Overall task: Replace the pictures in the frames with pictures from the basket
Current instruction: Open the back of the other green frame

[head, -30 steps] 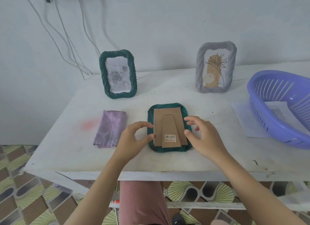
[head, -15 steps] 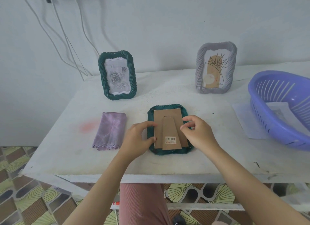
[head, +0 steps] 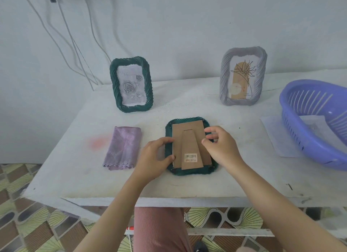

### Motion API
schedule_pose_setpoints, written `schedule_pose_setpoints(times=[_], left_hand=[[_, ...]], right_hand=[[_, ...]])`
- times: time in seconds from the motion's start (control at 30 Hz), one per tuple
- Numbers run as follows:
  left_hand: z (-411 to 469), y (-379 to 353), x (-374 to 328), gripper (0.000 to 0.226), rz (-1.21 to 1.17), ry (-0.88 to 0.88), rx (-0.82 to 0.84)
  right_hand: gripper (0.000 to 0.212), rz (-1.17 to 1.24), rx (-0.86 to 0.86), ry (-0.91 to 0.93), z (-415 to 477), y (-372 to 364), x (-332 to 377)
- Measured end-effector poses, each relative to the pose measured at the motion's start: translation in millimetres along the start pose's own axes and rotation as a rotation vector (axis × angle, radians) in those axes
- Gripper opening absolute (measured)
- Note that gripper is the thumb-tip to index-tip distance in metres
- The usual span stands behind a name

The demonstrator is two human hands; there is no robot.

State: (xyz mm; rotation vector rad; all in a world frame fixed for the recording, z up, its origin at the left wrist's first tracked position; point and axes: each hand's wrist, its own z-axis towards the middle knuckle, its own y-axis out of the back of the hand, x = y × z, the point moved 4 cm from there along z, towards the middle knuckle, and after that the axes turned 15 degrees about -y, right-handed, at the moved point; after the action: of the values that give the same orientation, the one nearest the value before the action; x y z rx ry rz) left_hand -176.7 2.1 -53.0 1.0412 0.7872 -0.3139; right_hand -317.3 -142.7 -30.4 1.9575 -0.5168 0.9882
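The purple slatted basket (head: 309,144) stands well right of the face-down green frame (head: 189,172) and holds white sheets (head: 311,124), their printing too faint to read; another white sheet (head: 276,137) lies under its near side. The face-down green frame lies flat on the white table (head: 187,186) near its front edge, with bare tabletop between it and that edge and more behind it, up to an upright green frame (head: 131,84) back left and an upright grey frame (head: 243,76) back right. A folded purple cloth (head: 123,148) lies just left of it. Its long axis runs away from the person, with the cardboard backing (head: 187,131) upward and the stand flap (head: 189,146) widening toward the person. The left hand (head: 154,157) curls round the frame's left side, thumb and forefinger on the backing's edge. The right hand (head: 223,148) pinches at the backing's right edge, thumb and forefinger slightly apart.
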Motion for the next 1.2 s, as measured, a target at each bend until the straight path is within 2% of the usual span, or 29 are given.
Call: schedule_pose_setpoints(times=[0.37, 0.67, 0.8, 1.2], left_hand=[[-4.6, -2.4, 2.2, 0.045, 0.029, -0.055, -0.001], [-4.2, -2.5, 1.2, 0.045, 0.049, -0.07, -0.031], [-3.9, -2.6, 2.5, 0.042, 0.055, -0.074, -0.033], [-2.8, -4.4, 5.2, 0.038, 0.068, -0.11, -0.05]], right_hand=[[0.029, 0.119, -0.006, 0.049, 7.1, 3.6, 0.3], [0.024, 0.251, 0.028, -0.035, 14.2, 7.8, -8.7], [0.022, 0.274, 0.025, -0.012, 16.3, 10.9, -11.1], [0.027, 0.448, -0.177, -0.105, 32.5, 83.6, -52.9]])
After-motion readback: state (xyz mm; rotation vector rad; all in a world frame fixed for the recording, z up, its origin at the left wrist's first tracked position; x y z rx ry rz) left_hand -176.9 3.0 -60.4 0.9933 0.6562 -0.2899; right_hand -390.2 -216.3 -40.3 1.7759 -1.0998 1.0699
